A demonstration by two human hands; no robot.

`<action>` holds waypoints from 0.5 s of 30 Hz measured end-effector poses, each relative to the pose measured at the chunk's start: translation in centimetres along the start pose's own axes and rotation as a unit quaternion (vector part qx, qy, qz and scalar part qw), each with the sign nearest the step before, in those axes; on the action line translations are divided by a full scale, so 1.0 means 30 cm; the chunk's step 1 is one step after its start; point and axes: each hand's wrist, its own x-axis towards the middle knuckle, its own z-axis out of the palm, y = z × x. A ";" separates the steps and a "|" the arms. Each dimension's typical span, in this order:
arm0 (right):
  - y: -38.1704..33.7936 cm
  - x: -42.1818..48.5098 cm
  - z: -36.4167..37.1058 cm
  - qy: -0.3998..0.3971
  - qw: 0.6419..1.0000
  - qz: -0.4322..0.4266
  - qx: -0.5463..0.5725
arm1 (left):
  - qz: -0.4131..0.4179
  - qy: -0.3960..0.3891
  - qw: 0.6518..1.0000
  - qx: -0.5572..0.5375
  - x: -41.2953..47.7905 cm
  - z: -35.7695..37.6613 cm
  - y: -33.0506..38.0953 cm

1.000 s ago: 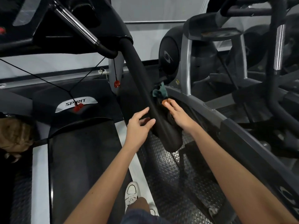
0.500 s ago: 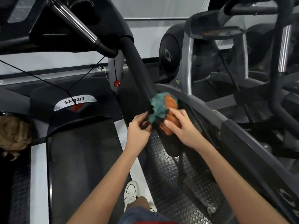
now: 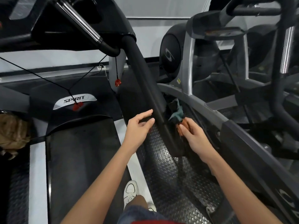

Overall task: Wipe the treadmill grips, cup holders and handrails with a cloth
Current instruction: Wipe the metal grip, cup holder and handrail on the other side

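Step in hand: wiping the lower stretch of the black padded handrail (image 3: 145, 81), judging by where your two grips sit.
Technique: open the cloth (image 3: 177, 113) flatter so that it wraps the padding instead of meeting it as a wad. Steady the rail with your left grip (image 3: 139, 126) and draw your right grip (image 3: 194, 138) along the rail in long strokes, down to its blunt end.
Likely miss: a wadded cloth probably skips the underside, so roll your wrist to reach it.
Right grip: closed narrow, its fingertips pinching the bunched cloth on the rail's outer flank.
Left grip: wide and relaxed, fingers nearly straight, holding nothing. Its fingertips meet the rail's near flank, across from the right grip.
Cloth: teal and orange, just beyond the right grip's fingertips and against the handrail. Part of it is hidden behind the rail.
Handrail: passes between both grips and slants up and away from them. Its lower end lies between your wrists.
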 end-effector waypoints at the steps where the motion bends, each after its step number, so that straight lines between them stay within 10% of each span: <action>1: -0.006 -0.006 0.002 0.007 0.999 -0.038 -0.024 | -0.015 -0.013 1.000 -0.002 0.005 -0.008 0.009; 8: -0.125 0.072 0.075 -0.109 0.901 -0.225 -0.354 | 0.030 0.073 0.997 0.023 0.012 -0.091 0.019; 12: -0.116 0.035 0.013 -0.110 0.979 -0.159 -0.067 | 0.029 -0.124 0.986 0.107 -0.069 -0.034 -0.011; 15: -0.093 0.003 -0.039 0.003 0.992 -0.042 0.116 | 0.014 -0.121 0.980 0.155 -0.106 0.062 -0.021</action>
